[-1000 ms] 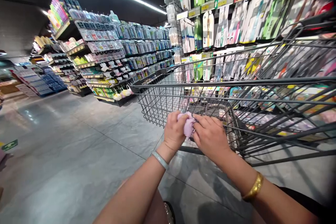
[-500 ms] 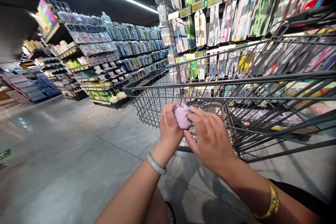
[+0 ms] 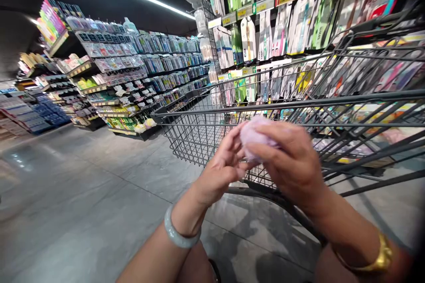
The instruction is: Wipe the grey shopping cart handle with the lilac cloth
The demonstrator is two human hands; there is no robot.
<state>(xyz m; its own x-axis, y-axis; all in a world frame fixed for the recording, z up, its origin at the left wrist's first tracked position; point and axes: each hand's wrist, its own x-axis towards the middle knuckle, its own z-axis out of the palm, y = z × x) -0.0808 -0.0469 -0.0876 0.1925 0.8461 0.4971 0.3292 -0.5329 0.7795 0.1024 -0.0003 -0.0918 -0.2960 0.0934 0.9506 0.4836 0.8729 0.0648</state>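
A small bunched pale purple cloth (image 3: pixel 251 135) with a fuzzy surface is at the middle of the view, a little blurred. My right hand (image 3: pixel 295 161) is closed round it from the right, thumb and fingers pressing into the folds. On the other side my left hand (image 3: pixel 217 172) is turned palm up, its fingers apart and curved at the cloth's left edge. Whether those fingertips touch it I cannot tell. Both hands are in front of a dark wire shopping cart (image 3: pixel 202 112). A pale bangle (image 3: pixel 179 232) circles the left wrist, a gold one (image 3: pixel 375 258) the right.
Racks of packaged toothbrushes (image 3: pixel 265 35) stand behind the cart at the right. Further off at the left is a stocked shelf unit (image 3: pixel 113 62). Grey tiled floor (image 3: pixel 83 194) stretches along the left, and a second cart's wire frame (image 3: pixel 365 110) crosses the right side.
The purple cloth has moved right and up, from the left hand's grasp into my right hand. My left hand has turned palm up and loosened its fingers.
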